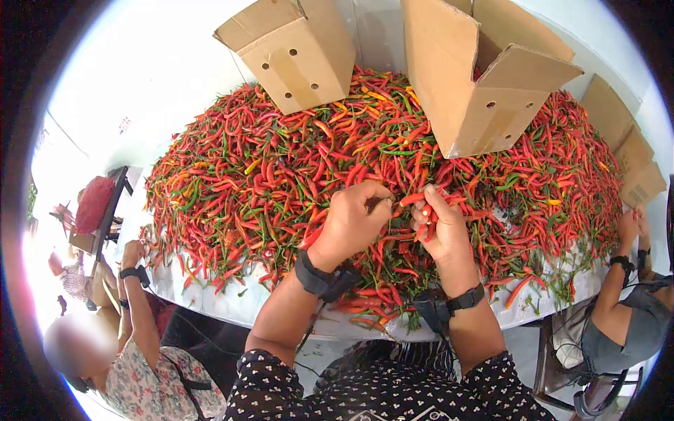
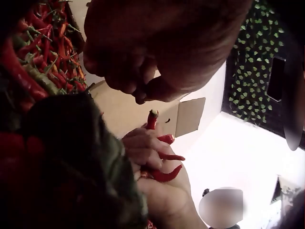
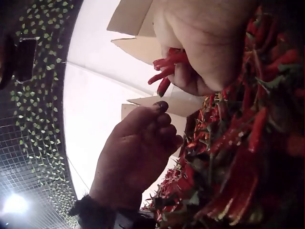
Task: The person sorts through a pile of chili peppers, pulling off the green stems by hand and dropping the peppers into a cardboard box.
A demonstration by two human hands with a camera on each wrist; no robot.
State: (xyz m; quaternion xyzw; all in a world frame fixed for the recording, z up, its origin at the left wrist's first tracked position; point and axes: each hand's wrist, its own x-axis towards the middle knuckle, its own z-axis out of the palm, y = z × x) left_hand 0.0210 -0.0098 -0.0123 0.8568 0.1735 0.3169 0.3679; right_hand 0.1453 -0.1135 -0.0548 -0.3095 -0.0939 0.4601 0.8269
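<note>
My right hand (image 1: pixel 449 231) grips several red chilli peppers (image 1: pixel 413 199) above the heap. Their ends stick out between its fingers; in the left wrist view one pepper (image 2: pixel 152 119) points up with its pale, stemless end showing. Close to that end, my left hand (image 1: pixel 353 219) has its fingers curled in and its thumb bent against the forefinger. Nothing shows between them in the right wrist view, where the left hand (image 3: pixel 138 148) sits just below the held peppers (image 3: pixel 167 69). Beneath both hands spreads a big heap of chilli peppers (image 1: pixel 281 175), mostly red with some green and orange.
Two open cardboard boxes (image 1: pixel 302 67) (image 1: pixel 484 91) stand on the far side of the heap. The white table edge (image 1: pixel 232 309) curves along the near side. One person (image 1: pixel 140 365) works at the left and another (image 1: pixel 625 316) at the right, by flattened cardboard (image 1: pixel 625 147).
</note>
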